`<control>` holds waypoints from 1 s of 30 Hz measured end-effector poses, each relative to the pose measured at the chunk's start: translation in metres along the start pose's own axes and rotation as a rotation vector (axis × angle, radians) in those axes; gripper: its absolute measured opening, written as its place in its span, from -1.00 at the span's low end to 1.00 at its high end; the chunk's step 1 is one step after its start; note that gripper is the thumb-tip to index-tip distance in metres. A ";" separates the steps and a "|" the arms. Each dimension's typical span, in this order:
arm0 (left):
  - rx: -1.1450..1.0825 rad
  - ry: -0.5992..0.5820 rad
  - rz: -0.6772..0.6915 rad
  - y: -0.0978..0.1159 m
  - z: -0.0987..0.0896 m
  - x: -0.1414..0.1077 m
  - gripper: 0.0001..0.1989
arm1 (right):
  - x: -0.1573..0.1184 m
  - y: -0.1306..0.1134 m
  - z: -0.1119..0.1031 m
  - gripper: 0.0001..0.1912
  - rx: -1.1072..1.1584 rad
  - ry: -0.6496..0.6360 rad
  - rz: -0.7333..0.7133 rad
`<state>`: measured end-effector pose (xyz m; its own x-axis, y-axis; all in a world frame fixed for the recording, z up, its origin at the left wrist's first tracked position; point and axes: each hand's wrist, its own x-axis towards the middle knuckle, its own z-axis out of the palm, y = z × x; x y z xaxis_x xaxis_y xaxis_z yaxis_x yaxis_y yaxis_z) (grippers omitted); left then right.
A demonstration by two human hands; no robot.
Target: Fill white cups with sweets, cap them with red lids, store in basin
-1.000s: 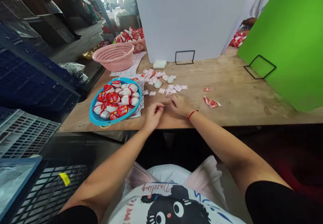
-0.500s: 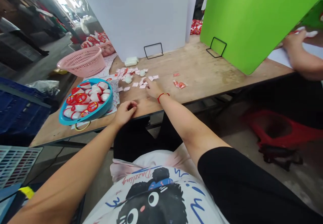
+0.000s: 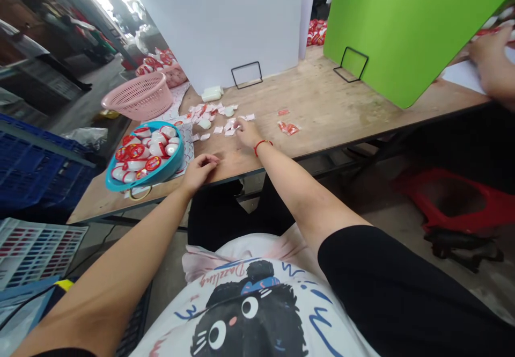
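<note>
My right hand (image 3: 247,133), a red string bracelet at its wrist, reaches in among small pale pink paper pieces (image 3: 230,126) on the wooden table. Its fingers are bent together at the pieces, and whatever they pinch is hidden. At the table's front edge rests my left hand (image 3: 198,172), loosely curled, with a gap between thumb and fingers and nothing visible in it. Left of it, a blue basin (image 3: 163,174) holds many white egg-shaped capsules (image 3: 157,149) with red labels. Two round whitish pieces (image 3: 205,124) lie by the paper pieces.
Clear packets with red contents (image 3: 288,128) lie to the right. A pink basket (image 3: 139,96) stands behind the basin. White (image 3: 217,29) and green (image 3: 374,35) upright panels on wire stands line the back. Another person's arm (image 3: 493,67) is at far right; a red stool (image 3: 450,196) stands below.
The view has shifted slightly, so the table appears a little further right. My left hand's fingers look a little less curled round; my right hand stays at the paper pieces.
</note>
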<state>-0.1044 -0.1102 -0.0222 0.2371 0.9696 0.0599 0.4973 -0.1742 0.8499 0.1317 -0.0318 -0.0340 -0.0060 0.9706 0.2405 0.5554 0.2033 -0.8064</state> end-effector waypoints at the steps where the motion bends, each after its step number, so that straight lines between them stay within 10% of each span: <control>1: -0.003 0.009 -0.004 -0.001 -0.001 0.000 -0.74 | 0.000 0.000 0.000 -0.71 0.009 0.002 0.006; 17: 0.366 -0.155 0.358 0.008 0.003 -0.003 -0.57 | 0.001 0.002 -0.004 -0.91 0.137 0.013 0.043; 30: 0.488 -0.243 0.285 0.017 -0.001 -0.009 -0.48 | 0.009 0.013 -0.001 -0.82 0.421 0.025 0.064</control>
<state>-0.0985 -0.1217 -0.0080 0.5715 0.8167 0.0797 0.6978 -0.5348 0.4766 0.1402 -0.0205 -0.0421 0.0405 0.9807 0.1913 0.1662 0.1822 -0.9691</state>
